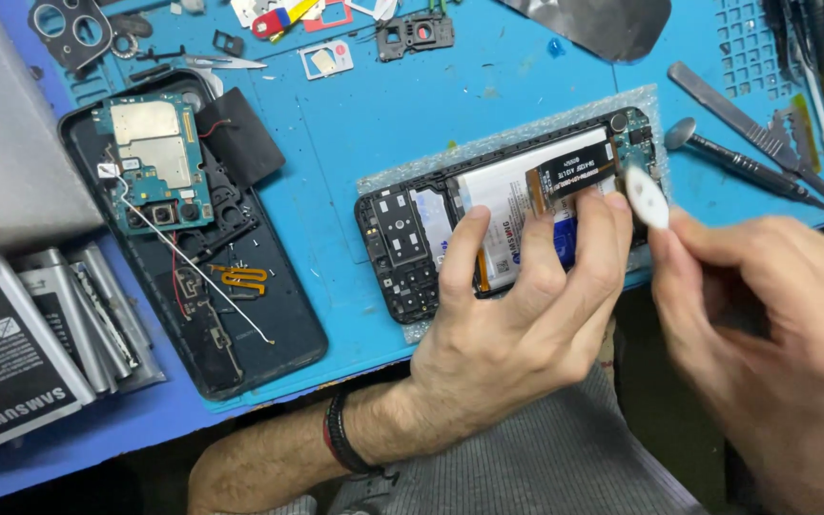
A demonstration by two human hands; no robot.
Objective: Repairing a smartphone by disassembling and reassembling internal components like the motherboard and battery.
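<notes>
Head view: near the tabletop's (364,105) front edge, the left hand (517,315) presses fingers on the open phone frame's (402,248) glossy battery (507,181). Blurred, the right hand (774,334) apparently pinches a white plastic pry tool (646,195) beside it. Metal tools (746,143) crowd the right edge; a gutted dark phone (193,238) and stacked batteries (21,343) lie left.

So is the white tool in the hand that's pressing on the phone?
No, the white tool is pinched in the right hand, while the left hand presses its fingers on the open phone.
</notes>
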